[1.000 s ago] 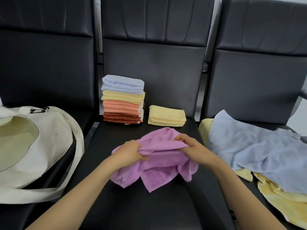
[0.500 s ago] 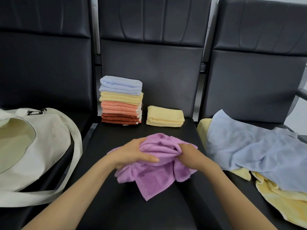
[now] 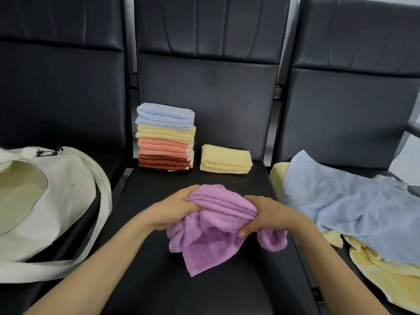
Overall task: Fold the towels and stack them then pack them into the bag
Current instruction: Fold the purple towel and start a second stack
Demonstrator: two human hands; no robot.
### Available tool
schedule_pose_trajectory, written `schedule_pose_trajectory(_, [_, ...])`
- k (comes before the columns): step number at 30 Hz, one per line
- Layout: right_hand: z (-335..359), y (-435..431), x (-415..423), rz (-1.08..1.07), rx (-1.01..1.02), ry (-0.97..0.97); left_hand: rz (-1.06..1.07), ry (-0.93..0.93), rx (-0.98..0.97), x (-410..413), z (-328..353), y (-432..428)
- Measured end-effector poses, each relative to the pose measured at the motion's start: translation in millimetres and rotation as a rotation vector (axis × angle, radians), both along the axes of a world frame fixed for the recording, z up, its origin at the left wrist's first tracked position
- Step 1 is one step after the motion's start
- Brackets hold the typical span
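A crumpled purple towel [image 3: 213,233] hangs bunched over the middle seat. My left hand [image 3: 175,209] grips its left end and my right hand [image 3: 268,214] grips its right end, with a corner drooping toward me. Behind it stands a stack of folded towels [image 3: 166,137], blue on top, then yellow, orange and rust. One folded yellow towel [image 3: 226,159] lies beside the stack. An open cream canvas bag [image 3: 56,201] lies on the left seat.
Unfolded towels lie on the right seat: a blue towel [image 3: 354,201] over a yellow towel [image 3: 386,276]. Black seat backs [image 3: 209,87] rise behind everything. The bag's strap [image 3: 102,214] loops toward the middle seat's left edge.
Both hands have gathered the purple towel tighter and lifted it slightly. The hands now sit further apart, with a ridge of cloth between them.
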State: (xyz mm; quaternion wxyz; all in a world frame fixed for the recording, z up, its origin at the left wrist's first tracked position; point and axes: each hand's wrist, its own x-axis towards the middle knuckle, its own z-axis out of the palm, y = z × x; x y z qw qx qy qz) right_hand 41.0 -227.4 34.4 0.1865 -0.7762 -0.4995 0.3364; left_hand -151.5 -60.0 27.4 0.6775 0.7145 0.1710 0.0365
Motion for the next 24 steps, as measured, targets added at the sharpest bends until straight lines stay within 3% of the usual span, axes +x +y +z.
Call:
schedule_pose_trajectory(4, [-7.5, 5.5, -4.6, -0.027, -0.039, -0.254, -0.022, 0.013, -0.129, 5.2, 7.7, -9.8])
schedule_pose_trajectory(8, [-8.4, 5.4, 1.3, -0.073, -0.054, -0.452, -0.089, 0.107, -0.057, 4.5, 7.6, -7.7])
schedule_pose_trajectory(10, [-7.5, 2.1, 4.3, -0.125, 0.013, -0.302, -0.117, 0.246, 0.123, 0.6, 1.5, -4.9])
schedule_pose_trajectory(13, [-6.9, -0.1, 1.2, -0.106, 0.076, 0.016, -0.146, 0.56, 0.607, -0.9, -8.4, -5.4])
schedule_pose_trajectory(16, [-4.8, 0.7, -1.8, -0.093, 0.105, 0.208, -0.106, 0.595, 0.769, 1.7, -11.2, -5.4])
schedule_pose_trajectory(20, [2.2, -0.8, 2.0, -0.041, 0.061, 0.297, -0.111, 0.338, 0.467, -6.0, -3.8, 9.7])
schedule_pose_trajectory(24, [1.3, -0.9, -7.0, 0.09, -0.134, -0.008, -0.064, 0.178, -0.034, -6.6, 3.8, 8.9])
